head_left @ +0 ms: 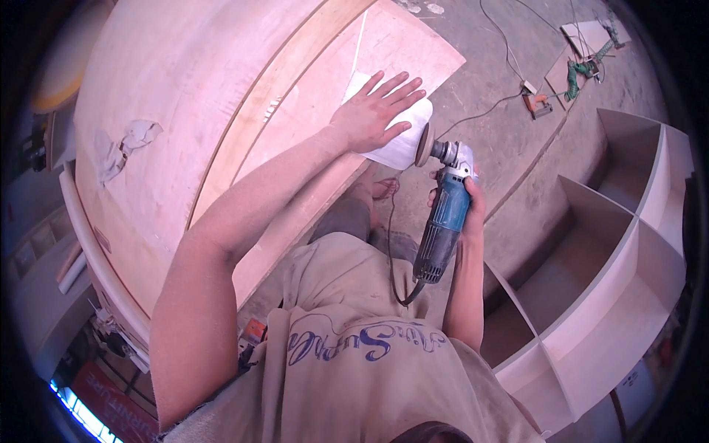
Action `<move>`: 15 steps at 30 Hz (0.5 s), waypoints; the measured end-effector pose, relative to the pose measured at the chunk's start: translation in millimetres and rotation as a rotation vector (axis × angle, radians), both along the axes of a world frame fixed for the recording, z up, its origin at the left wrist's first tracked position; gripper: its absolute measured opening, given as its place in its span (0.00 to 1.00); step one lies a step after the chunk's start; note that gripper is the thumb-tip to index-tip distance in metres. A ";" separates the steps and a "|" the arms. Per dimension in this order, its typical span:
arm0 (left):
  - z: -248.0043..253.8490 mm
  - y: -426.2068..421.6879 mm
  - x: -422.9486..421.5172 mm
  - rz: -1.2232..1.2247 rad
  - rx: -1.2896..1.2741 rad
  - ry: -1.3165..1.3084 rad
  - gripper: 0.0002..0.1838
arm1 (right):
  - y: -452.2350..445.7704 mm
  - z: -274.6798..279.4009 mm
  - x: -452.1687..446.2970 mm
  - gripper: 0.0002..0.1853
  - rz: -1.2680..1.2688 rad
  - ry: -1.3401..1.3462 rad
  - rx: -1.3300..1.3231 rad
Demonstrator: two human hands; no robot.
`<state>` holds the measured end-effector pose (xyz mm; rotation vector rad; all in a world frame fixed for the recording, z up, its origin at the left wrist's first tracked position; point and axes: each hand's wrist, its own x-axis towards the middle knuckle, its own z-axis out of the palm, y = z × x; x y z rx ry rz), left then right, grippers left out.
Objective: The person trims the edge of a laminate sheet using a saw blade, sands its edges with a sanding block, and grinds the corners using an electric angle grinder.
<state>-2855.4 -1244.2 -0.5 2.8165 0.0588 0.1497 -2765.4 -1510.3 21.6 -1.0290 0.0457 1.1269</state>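
My left hand (374, 114) lies flat with its fingers spread. It presses on a white sheet with a rounded edge (402, 144) at the corner of a pinkish wooden panel (310, 111). My right hand (473, 199) is wrapped round a blue and black angle grinder (445, 210), held upright to the right of the panel. A round brown disc (425, 144) on its head faces the sheet's edge; whether they touch, I cannot tell. The black cord hangs from the grinder's lower end.
Curved shelving (591, 288) with open compartments stands on the right. An orange tool (538, 105) and a green hose (580, 77) lie on the concrete floor, with cables nearby. Crumpled paper or cloth (129, 148) rests on the large curved wooden surface (170, 81) at left.
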 end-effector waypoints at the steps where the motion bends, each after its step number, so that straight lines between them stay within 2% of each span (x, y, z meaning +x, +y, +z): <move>1: -0.1 0.6 -0.4 -0.001 -0.008 0.000 0.33 | -1.8 -0.7 -2.5 0.36 0.005 0.011 0.007; 8: -1.7 0.2 0.2 0.004 -0.004 -0.003 0.33 | -19.2 3.0 -19.5 0.39 0.018 0.033 -0.074; 15: -0.3 0.9 0.5 -0.001 -0.024 -0.008 0.33 | -14.5 -11.3 -14.0 0.37 -0.077 0.064 -0.050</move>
